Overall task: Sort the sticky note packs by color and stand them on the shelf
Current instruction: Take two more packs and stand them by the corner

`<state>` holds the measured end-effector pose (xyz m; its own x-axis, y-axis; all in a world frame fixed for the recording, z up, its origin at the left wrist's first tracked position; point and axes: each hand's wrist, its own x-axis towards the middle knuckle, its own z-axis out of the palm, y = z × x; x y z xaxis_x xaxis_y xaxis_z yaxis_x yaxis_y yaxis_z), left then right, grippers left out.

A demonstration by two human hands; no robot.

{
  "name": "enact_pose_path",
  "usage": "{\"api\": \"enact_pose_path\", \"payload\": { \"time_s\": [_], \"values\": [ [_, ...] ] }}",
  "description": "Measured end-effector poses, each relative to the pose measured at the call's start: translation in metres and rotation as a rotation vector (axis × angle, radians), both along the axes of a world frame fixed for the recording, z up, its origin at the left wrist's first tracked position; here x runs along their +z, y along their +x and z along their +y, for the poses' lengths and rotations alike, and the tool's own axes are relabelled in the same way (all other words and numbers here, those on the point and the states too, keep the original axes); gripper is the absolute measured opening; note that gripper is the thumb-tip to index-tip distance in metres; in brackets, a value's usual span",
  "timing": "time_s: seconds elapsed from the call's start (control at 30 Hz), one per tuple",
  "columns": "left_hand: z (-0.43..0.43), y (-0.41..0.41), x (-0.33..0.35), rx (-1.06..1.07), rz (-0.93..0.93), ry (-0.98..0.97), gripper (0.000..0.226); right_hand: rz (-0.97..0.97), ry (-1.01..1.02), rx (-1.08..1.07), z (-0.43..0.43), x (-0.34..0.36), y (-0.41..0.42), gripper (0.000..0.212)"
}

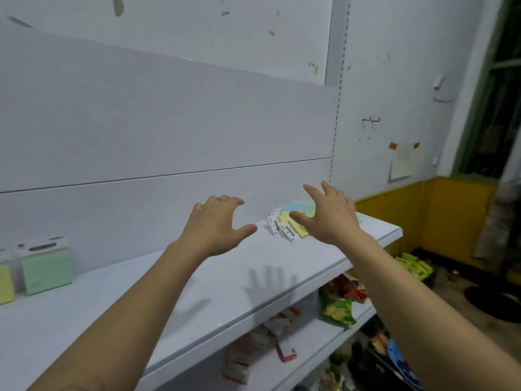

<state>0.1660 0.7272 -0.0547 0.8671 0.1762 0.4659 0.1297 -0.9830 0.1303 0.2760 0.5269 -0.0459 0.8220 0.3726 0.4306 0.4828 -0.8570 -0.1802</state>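
Note:
A loose pile of sticky note packs point(287, 221), yellow and light blue with white header cards, lies flat on the right end of the white shelf point(141, 300). My right hand point(327, 215) hovers over that pile with fingers spread, holding nothing and hiding part of it. My left hand point(217, 224) is in the air to the left of the pile, fingers loosely spread and empty. At the far left a green pack point(46, 270) stands upright against the back panel, and a yellow pack point(5, 283) stands beside it at the frame edge.
The shelf's grey back panel point(169, 122) rises behind the packs. The lower shelf point(310, 351) holds snack bags and red-and-white boxes. More bags lie on the floor at the right, by a yellow-painted wall.

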Motion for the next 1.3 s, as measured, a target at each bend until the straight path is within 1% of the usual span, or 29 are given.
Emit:
{"api": "enact_pose_path", "payload": {
  "time_s": [0.2,0.43,0.63,0.87,1.1,1.3],
  "values": [
    [-0.091,0.052,-0.004,-0.1,0.01,-0.012,0.067,-0.002,0.017,-0.148,-0.112,0.001,0.03,0.077],
    [-0.166,0.107,-0.009,-0.187,0.023,0.007,0.066,0.013,0.047,-0.194,-0.196,-0.008,0.059,0.075],
    [-0.172,0.14,-0.023,-0.179,0.062,0.01,0.065,0.056,0.049,-0.18,-0.206,-0.03,0.087,0.074],
    [-0.144,0.205,-0.04,-0.169,0.089,-0.002,0.064,0.099,0.019,-0.179,-0.181,-0.049,0.146,0.074],
    [-0.104,0.281,-0.05,-0.176,0.088,-0.062,0.062,0.103,-0.039,-0.194,-0.15,-0.044,0.217,0.075],
    [-0.084,0.337,-0.058,-0.199,0.094,-0.081,0.063,0.134,-0.079,-0.25,-0.138,-0.047,0.268,0.077]
  ]
}}
